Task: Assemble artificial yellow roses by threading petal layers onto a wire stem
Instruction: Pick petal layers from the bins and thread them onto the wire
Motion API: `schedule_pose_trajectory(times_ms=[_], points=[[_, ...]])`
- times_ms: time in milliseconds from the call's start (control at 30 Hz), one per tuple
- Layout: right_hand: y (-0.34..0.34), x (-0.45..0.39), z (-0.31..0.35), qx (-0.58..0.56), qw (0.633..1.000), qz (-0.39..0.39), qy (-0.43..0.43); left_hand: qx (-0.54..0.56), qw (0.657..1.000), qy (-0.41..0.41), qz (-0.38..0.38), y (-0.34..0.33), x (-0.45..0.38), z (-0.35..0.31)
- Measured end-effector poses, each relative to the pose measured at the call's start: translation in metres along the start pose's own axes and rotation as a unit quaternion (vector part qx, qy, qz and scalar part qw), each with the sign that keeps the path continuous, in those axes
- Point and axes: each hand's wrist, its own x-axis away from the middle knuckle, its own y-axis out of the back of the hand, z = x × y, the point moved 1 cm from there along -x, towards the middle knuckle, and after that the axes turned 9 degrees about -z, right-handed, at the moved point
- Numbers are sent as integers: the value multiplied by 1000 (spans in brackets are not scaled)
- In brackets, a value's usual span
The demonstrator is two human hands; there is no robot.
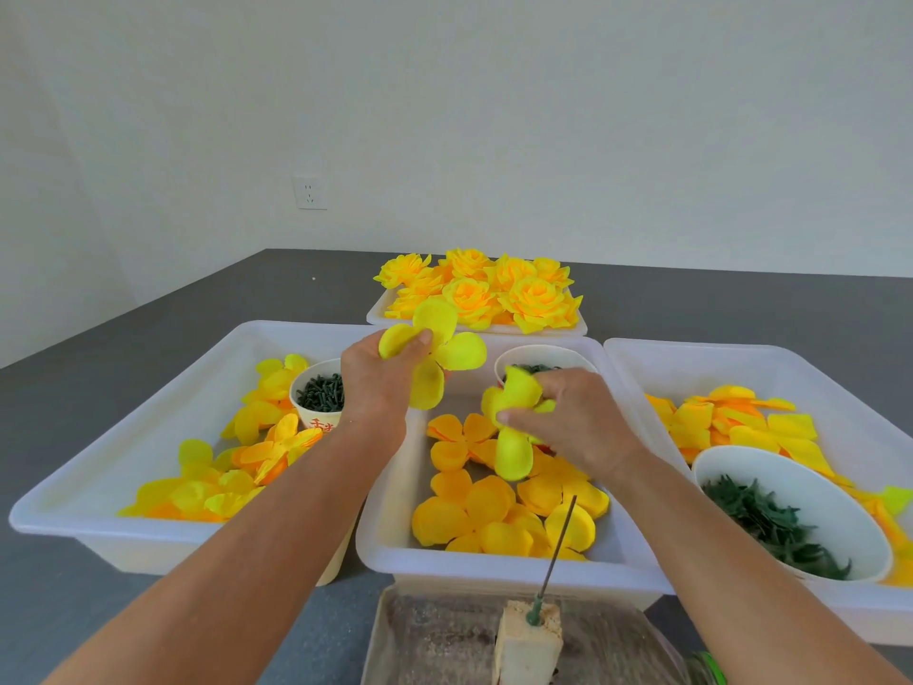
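- We cannot see most of our left hand's point(378, 383) fingers; they curl away behind a four-lobed yellow petal layer point(435, 351), and only the thumb shows, pinching one lobe.
- That layer is held up over the far end of the middle tray point(380, 506), lobes spread flat like a clover.
- Our right hand point(575, 420) grips a second layer point(514, 422), thumb across its middle; the fingers are tucked behind it, and the piece is crumpled so its lobes are hard to count.
- The second layer hangs just above the orange-yellow petals point(489, 506) lying loose in the middle tray.
- The wire stem point(558, 548) stands tilted in a foam block point(528, 642) at the bottom edge, bare, nothing threaded on it; the block is cut off by the frame.
- The right tray point(741, 363) runs out of view, holding petals and a bowl point(731, 462) of dark green pieces too small to make out.
- The left tray point(163, 412) holds more petals and a cup point(316, 412) of green bits, partly behind our left wrist.
- Finished roses point(484, 289) fill a far tray.
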Motion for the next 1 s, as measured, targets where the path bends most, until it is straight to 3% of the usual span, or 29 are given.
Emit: schedule_pose_trajectory(times_ms=[133, 267, 467, 567, 633, 700, 867, 1000], points=[[-7, 7, -1, 64, 981, 181, 24, 1, 999, 12, 49, -3, -1, 3], [-6, 12, 2, 36, 947, 317, -33, -15, 998, 2, 66, -4, -2, 5], [0, 8, 12, -162, 925, 310, -151, -14, 995, -7, 97, -5, 0, 7], [-3, 11, 11, -101, 917, 362, -134, -21, 994, -16, 108, -5, 1, 7], [-2, 9, 13, -98, 936, 315, -121, -20, 993, -22, 112, -6, 1, 6], [1, 4, 12, -154, 954, 207, -152, -19, 992, -26, 126, -6, 2, 6], [3, 2, 8, -252, 951, 91, -154, -40, 973, -47, 221, -8, 9, 7], [5, -2, 4, -271, 948, -20, -168, 21, 972, -8, 235, -8, 8, 5]])
